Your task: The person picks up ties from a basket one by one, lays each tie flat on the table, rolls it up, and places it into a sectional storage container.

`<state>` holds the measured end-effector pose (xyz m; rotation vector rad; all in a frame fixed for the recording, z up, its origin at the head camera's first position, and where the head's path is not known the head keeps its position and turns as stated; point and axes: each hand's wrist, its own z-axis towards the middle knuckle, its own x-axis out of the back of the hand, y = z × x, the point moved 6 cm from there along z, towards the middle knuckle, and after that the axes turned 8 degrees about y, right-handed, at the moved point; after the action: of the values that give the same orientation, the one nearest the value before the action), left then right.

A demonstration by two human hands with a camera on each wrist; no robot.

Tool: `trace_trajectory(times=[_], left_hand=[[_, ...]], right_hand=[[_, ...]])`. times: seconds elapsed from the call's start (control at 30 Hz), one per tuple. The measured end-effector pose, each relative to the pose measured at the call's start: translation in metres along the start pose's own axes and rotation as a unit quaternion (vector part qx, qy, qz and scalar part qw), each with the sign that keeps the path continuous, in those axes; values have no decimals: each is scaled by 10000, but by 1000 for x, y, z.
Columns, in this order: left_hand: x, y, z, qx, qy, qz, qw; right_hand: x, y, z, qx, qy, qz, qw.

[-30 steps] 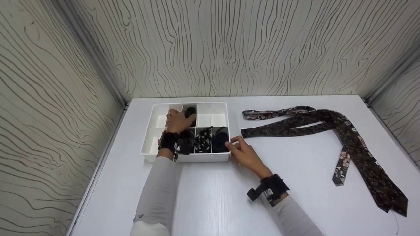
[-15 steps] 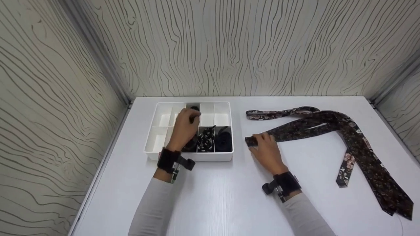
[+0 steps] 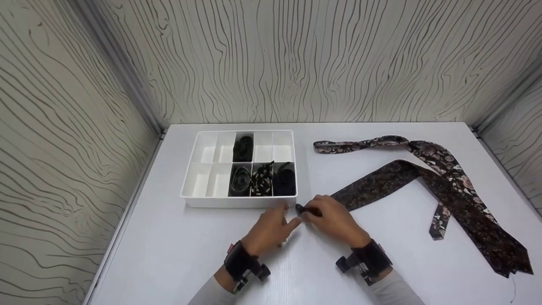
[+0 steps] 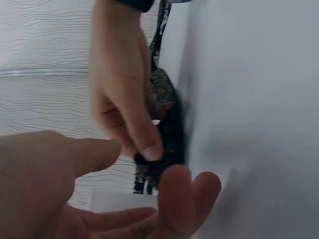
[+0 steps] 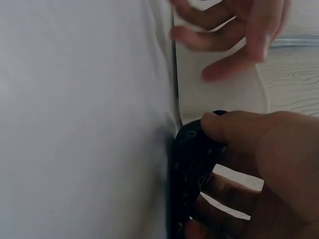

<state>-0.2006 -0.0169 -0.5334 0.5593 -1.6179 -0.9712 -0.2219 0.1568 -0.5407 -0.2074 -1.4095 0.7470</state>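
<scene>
My right hand [image 3: 334, 220] pinches the narrow, folded end of a dark patterned necktie [image 3: 377, 186] between thumb and fingers, just in front of the box's right corner. In the right wrist view, the folded tie end [image 5: 192, 159] stands close against the table. My left hand [image 3: 271, 231] hovers beside it with thumb and fingers spread apart and nothing between them. From the left wrist, the tie [image 4: 172, 129] shows just beyond my left fingertips. The rest of the tie runs right across the table, over a floral necktie [image 3: 440, 152].
A white divided box [image 3: 237, 202] stands at the back left. Rolled ties fill some compartments: a dark roll [image 3: 243, 148] in the back row, and a grey-black roll [image 3: 240, 182], a black-and-white roll [image 3: 262, 182] and a navy roll [image 3: 284, 182] in front. Patterned walls enclose the table.
My left hand has left the rolled tie in the back compartment and come down to the right hand. The right hand has taken hold of the necktie's end and drawn it towards me.
</scene>
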Motion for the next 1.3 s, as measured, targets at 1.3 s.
trace_trajectory(times=[1.3], left_hand=[[164, -146, -80, 1875, 2687, -960, 9399]], right_hand=[[186, 188, -124, -1598, 176, -1233, 9793]])
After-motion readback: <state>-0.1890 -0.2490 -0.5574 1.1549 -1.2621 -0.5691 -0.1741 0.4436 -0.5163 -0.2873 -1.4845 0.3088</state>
